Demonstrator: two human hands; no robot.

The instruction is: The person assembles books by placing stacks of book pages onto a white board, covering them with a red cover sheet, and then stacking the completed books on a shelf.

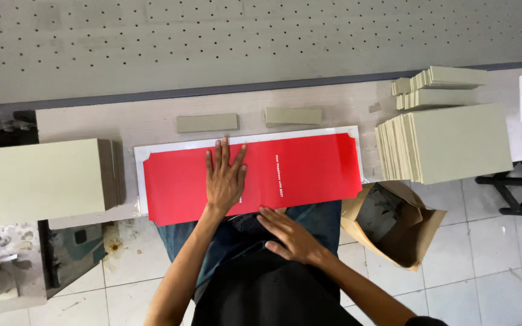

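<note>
On the counter (pixel 92 124), a long red sheet (pixel 309 172) lies flat over a white backing sheet (pixel 138 175). Upon the red sheet rests the left hand (pixel 225 178), palm down, fingers (pixel 222 154) spread apart, gripping nothing. At the sheet's near edge lies the right hand (pixel 288 235), fingers loosely apart, empty. Beyond the sheet sit two small grey strips (pixel 206 122); grey board stacks (pixel 448 142) flank it.

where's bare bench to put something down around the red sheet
Free strips lie behind the red sheet: left of the two grey strips, between them, and right of them toward the stacked boards. Crowded: the left hand presses the sheet, the right hand is at its near edge, the grey block fills the left end.
</note>
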